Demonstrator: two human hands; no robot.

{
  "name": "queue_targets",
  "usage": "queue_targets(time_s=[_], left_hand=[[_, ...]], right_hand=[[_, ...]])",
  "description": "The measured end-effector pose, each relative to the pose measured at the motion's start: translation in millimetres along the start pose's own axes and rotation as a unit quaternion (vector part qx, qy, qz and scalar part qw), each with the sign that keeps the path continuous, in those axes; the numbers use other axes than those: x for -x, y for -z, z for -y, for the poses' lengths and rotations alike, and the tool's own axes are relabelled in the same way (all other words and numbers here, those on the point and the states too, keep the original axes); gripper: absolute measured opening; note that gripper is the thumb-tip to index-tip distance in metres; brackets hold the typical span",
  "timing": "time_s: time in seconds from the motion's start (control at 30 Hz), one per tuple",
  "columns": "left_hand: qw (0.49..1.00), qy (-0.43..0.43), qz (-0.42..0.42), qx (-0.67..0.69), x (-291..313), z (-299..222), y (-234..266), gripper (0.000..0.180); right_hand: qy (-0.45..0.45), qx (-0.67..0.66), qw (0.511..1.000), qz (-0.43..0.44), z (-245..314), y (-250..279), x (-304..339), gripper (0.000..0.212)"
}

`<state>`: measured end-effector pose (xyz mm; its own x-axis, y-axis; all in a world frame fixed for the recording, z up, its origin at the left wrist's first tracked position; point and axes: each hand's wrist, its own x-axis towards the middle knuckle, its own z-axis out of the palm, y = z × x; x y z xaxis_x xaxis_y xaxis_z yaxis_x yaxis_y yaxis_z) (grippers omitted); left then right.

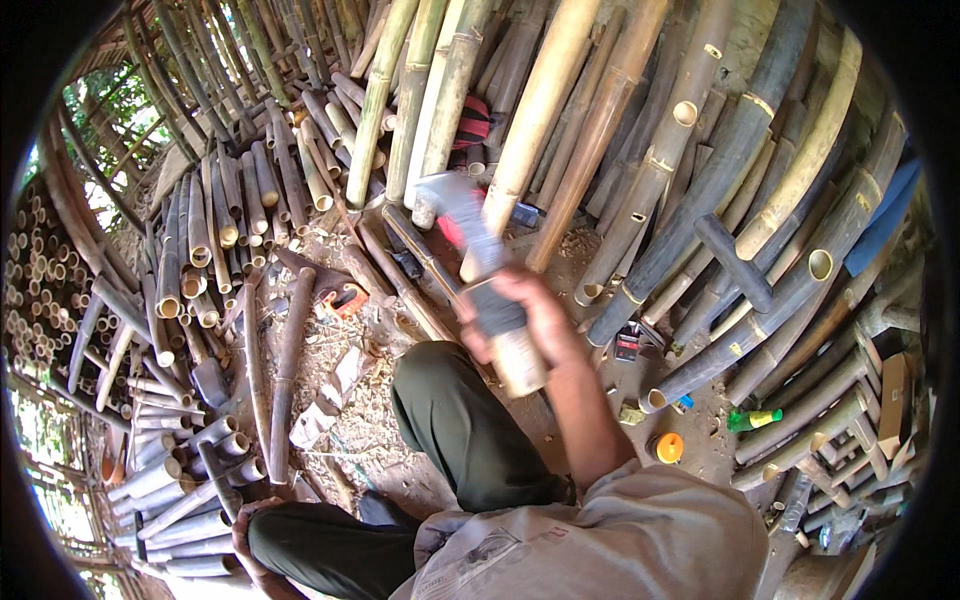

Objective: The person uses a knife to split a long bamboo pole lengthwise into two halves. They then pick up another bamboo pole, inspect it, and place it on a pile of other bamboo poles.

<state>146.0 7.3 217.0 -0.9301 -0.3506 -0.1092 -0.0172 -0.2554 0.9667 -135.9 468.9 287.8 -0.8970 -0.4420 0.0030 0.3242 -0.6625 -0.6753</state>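
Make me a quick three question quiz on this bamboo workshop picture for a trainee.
1. True or false: the right hand holds a hammer raised above the knee.
2. Which small thing lies on the ground right of the forearm? A) orange lid B) blue bucket C) white cup
3. Fill in: the left hand is low at the picture's bottom, beside a pile of cut ____ pieces.

Key: 1 true; 2 A; 3 bamboo.

Raised hammer (pixel 470 240), motion-blurred, grey head up-left, pale wooden handle held low.
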Motion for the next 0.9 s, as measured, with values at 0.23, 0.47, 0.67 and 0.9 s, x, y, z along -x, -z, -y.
queue_targets(time_s=[0.23,0.47,0.67,0.9], left_hand=[[1.0,0.001,-0.022,-0.014,6,8,17,0.056],[0.994,0.025,-0.097,-0.043,13,-2,12,0.058],[0.988,-0.009,-0.123,-0.091,21,-24,-24,0.054],[0.983,-0.045,-0.141,-0.107,17,-15,-20,0.052]], right_hand=[[0.054,0.621,0.73,-0.28,-23,226,28,0.078],[-0.017,0.787,0.525,-0.323,-149,391,118,0.069],[-0.123,0.826,0.46,-0.302,-160,385,140,0.08],[-0.128,0.822,0.45,-0.325,-151,371,131,0.083]])
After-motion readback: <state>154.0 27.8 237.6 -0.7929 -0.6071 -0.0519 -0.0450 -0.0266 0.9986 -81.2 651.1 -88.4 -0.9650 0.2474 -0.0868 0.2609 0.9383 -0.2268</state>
